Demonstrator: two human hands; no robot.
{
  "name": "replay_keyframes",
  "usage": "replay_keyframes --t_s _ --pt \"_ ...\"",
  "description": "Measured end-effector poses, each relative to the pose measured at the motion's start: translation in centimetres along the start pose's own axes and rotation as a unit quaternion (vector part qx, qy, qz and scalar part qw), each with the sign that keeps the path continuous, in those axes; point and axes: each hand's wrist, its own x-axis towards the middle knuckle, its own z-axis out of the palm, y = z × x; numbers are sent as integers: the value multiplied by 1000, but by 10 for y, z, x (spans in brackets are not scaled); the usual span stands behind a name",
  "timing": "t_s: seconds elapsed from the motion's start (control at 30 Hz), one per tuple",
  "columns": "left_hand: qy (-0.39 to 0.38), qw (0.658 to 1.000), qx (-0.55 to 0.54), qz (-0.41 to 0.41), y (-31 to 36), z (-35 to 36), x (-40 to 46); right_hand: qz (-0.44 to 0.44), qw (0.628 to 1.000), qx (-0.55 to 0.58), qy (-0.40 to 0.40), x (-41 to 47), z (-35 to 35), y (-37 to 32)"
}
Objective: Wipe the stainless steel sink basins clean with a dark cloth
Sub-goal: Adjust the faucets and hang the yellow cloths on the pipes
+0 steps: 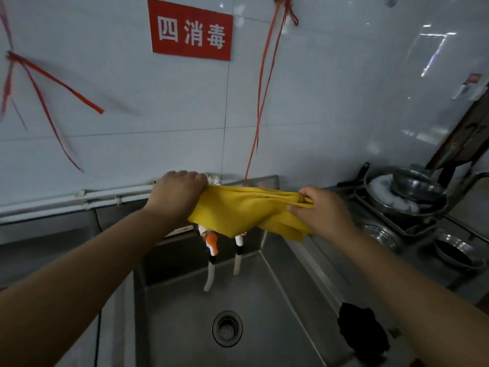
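Note:
Both my hands hold a yellow cloth (238,210) stretched over the taps above the stainless steel sink basin (277,292). My left hand (177,194) grips its left end, fingers curled round the bunched fabric. My right hand (320,210) pinches its right end. A dark cloth (362,329) lies crumpled on the sink's right rim, under my right forearm, touched by neither hand. The drain (227,328) sits in the basin floor.
Two white hoses (211,266) hang from the taps into the basin. Metal bowls and a tray (404,197) stand on the counter at right, with a small bowl (455,251) nearer. Red strings (264,75) hang down the tiled wall.

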Motion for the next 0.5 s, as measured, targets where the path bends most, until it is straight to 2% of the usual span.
replay_keyframes --t_s 0.17,0.3,0.5 --pt "32 997 47 -56 6 21 73 -41 996 60 -46 66 30 38" --pt "-25 982 -33 -186 12 54 135 -51 989 109 -83 106 58 67" --pt "15 947 -190 -257 20 112 190 -23 978 150 -145 140 93 105"
